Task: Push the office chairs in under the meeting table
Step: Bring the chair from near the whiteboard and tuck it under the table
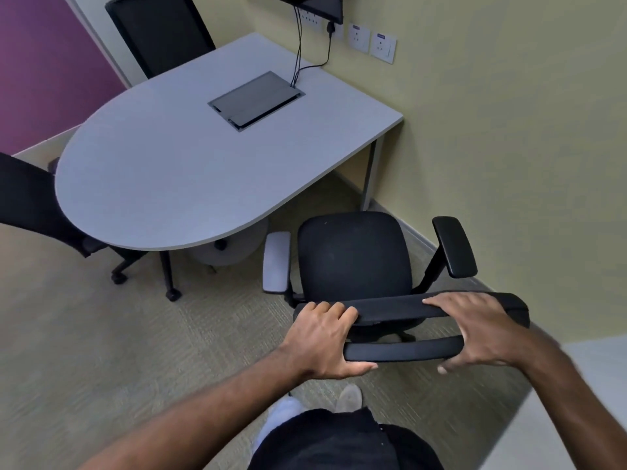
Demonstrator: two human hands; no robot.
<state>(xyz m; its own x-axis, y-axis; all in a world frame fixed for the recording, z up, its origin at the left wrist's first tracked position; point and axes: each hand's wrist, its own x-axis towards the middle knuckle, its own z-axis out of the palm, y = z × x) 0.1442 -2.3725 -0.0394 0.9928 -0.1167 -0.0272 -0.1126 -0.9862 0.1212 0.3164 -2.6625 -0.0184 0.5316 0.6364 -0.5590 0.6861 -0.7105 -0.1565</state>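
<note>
Head view showed left hand (320, 337) and right hand (481, 329) gripping the office chair (354, 256) backrest, beside the meeting table (190, 157).

Soft even light — edges warped, slightly blurred.

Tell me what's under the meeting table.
Under the meeting table: a pale round pedestal base, a castered black leg, and the left chair's base. Everything deeper is hidden by the tabletop.

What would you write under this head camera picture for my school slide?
Both hands, left and right, hold the black office chair's backrest, its seat not yet under the grey rounded meeting table.
</note>
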